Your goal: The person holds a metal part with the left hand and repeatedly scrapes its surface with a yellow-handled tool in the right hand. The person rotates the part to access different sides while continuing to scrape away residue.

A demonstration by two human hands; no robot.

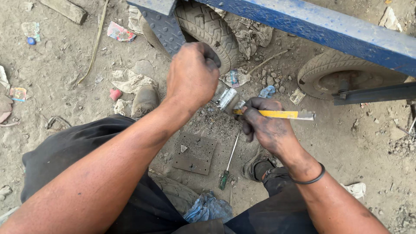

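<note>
Metal cylinder [225, 97], short and shiny, sits between my two hands above the dirt ground [65, 73]. My left hand [193, 73] is clenched over its upper end, fist shut tight on it. My right hand [266, 125], black with grease, is closed around a yellow-handled tool [277, 114] whose tip meets the cylinder's lower end. I judge the piece stiff and fairly heavy for its bulk, and likely slick with grease, so the knuckled hold on the far end looks the safest place to take it. Below lie a dark square plate [195, 152] and a green-handled screwdriver [228, 162], close together. A blue rag [208, 208] rests by my knee. Beyond stand two tyres [208, 26] under a blue frame [325, 30]. I see no containers here, only litter scattered over the ground.
</note>
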